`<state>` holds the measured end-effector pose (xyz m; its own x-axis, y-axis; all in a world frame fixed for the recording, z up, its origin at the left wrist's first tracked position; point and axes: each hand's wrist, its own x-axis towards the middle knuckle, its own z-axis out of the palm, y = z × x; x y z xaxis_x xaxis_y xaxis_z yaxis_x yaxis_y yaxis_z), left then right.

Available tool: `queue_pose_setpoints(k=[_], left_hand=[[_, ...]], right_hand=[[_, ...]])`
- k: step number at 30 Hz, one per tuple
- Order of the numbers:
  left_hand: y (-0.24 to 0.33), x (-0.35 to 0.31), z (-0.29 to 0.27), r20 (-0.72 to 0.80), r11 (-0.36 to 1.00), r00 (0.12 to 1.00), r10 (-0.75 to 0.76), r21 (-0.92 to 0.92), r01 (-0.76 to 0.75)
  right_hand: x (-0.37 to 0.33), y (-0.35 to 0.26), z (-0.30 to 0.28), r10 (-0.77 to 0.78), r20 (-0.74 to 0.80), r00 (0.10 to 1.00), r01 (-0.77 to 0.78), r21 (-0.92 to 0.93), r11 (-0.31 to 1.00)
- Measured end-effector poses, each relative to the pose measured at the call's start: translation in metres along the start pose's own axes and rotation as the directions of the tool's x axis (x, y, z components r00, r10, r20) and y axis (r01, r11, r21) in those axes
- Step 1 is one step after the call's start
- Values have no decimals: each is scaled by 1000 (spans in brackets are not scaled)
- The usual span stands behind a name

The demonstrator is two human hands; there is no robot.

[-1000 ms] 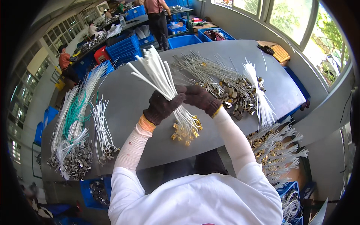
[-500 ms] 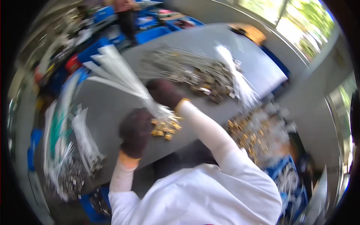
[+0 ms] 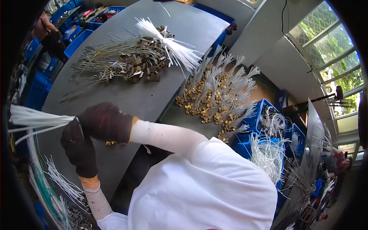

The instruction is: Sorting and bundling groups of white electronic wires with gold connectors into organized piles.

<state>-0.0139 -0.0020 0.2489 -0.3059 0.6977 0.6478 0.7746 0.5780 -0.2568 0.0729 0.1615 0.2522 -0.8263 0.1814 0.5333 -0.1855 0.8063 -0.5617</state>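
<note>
At the left side of the grey table, both of my dark-gloved hands are closed round a bundle of white cords (image 3: 40,117). Its loose ends fan out to the left. My left hand (image 3: 79,149) wraps the bundle, with a thin strand sticking up beside its fingers. Pressed against it, my right hand (image 3: 105,122) grips the same bundle further to the right. Below the right hand show a few brass-coloured metal ends (image 3: 111,143); the glove hides most of that end.
Across the table (image 3: 153,94) lie a heap of grey cords with metal clips (image 3: 126,63) and a tied white cord bundle (image 3: 168,44). Many brass-ended bundles (image 3: 218,96) stand to the right, near blue crates (image 3: 249,119). More white and green cords (image 3: 42,180) lie at lower left. A person (image 3: 48,32) stands far left.
The view has swung to the right. My hands, now closer together, appear further left, and the bundle has turned from slanting up-left to pointing left. Both hands still hold it.
</note>
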Motion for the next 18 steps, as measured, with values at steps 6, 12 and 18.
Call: queue_pose_setpoints(k=[6, 12, 18], left_hand=[[-32, -16, 9, 144, 818, 981, -131, -544, 189], [-31, -12, -17, 110, 941, 993, -37, -332, 72], [-22, 4, -31, 297, 691, 935, -196, -635, 346]], right_hand=[[-9, -25, -8, -155, -35, 987, 157, 91, 983], [21, -4, -8, -197, 24, 980, 194, 88, 977], [14, 21, 0, -179, 75, 981, 164, 182, 970]])
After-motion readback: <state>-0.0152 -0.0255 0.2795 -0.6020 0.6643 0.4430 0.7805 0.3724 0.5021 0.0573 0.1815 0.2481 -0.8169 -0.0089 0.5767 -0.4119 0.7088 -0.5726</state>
